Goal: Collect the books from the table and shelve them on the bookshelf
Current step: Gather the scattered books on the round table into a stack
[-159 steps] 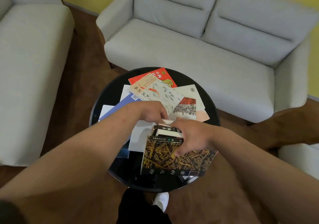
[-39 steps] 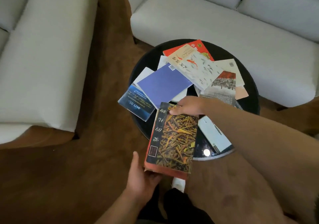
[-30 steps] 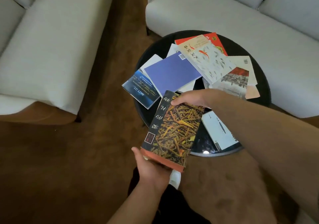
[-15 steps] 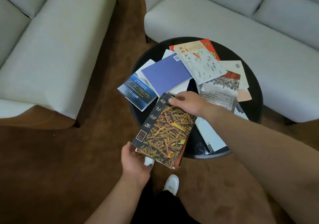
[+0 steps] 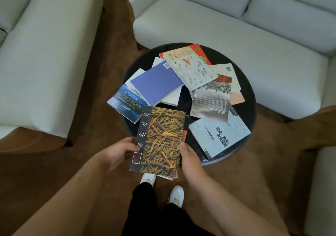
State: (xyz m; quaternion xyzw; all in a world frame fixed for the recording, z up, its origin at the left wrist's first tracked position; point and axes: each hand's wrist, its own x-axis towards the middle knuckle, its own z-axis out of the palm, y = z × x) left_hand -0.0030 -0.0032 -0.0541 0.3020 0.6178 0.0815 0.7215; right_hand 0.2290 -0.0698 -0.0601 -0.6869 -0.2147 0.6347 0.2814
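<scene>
Two grips: left hand (image 5: 116, 154) and right hand (image 5: 190, 160) clamp the twig-covered stack (image 5: 160, 141) by its long edges; lower books look skewed, so square them on the surface (image 5: 250, 97).

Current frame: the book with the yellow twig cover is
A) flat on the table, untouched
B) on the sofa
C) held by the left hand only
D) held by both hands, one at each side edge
D: the left hand grips the left edge of the twig-cover book and the right hand grips its right edge.
</scene>
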